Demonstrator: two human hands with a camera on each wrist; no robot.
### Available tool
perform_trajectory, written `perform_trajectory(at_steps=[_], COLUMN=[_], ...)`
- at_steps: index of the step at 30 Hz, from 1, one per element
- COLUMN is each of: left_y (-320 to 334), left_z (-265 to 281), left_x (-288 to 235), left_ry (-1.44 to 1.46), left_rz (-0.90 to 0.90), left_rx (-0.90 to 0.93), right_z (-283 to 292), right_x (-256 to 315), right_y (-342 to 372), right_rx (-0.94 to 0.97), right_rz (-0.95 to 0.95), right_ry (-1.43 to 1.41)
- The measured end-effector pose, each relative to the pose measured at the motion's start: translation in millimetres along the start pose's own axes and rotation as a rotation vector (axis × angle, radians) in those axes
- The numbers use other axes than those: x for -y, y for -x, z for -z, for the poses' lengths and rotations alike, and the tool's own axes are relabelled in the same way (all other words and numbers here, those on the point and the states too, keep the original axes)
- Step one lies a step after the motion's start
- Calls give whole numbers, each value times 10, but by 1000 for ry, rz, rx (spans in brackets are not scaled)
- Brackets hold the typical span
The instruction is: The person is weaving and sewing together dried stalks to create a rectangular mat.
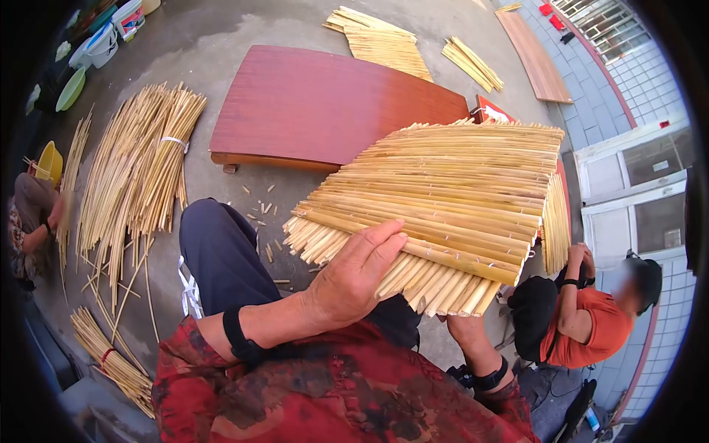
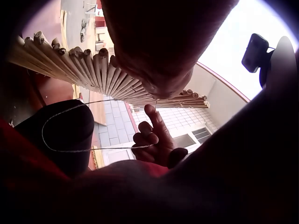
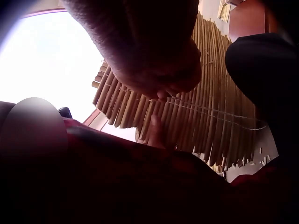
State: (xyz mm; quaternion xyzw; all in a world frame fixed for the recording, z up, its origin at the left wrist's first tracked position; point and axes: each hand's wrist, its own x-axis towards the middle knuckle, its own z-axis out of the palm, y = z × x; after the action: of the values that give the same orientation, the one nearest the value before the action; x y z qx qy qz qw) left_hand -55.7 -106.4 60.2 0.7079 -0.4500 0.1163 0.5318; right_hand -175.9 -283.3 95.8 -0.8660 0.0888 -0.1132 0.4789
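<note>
I see the stalk mat (image 1: 443, 199) tilted up beside the person's left knee (image 1: 225, 251), left hand (image 1: 351, 277) gripping its near edge, right hand (image 2: 156, 142) curled on thread (image 2: 70, 151) below, hidden overhead by stalks. Beyond: red table (image 1: 310, 103); leftward, stalk bundles (image 1: 133, 166).

Head looks down—wrist views share the mat (image 1: 443, 196).

Reddish low table (image 1: 310, 103) ahead; green basin (image 1: 71, 90) near white bucket (image 1: 103, 50); orange-shirted person (image 1: 600, 325) right.

Table (image 1: 317, 100) behind mat (image 1: 450, 192), bundle (image 1: 136, 159) left
</note>
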Motion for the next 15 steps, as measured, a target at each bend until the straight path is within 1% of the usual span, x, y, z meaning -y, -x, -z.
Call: perform_trajectory(at_steps=[2,8,15], left_y=[-15,0,-8], left_z=[13,5,-22], left_x=[-7,3,8], left_ry=[18,36,84], left_rz=[-11,-22,8], left_rx=[51,118,131], right_z=[7,6,-44], right_x=[10,-17,-52], right_y=[19,2,-46], right_rx=[3,-5,-7], right_rz=[6,3,-9], right_ry=[-5,-18,-35])
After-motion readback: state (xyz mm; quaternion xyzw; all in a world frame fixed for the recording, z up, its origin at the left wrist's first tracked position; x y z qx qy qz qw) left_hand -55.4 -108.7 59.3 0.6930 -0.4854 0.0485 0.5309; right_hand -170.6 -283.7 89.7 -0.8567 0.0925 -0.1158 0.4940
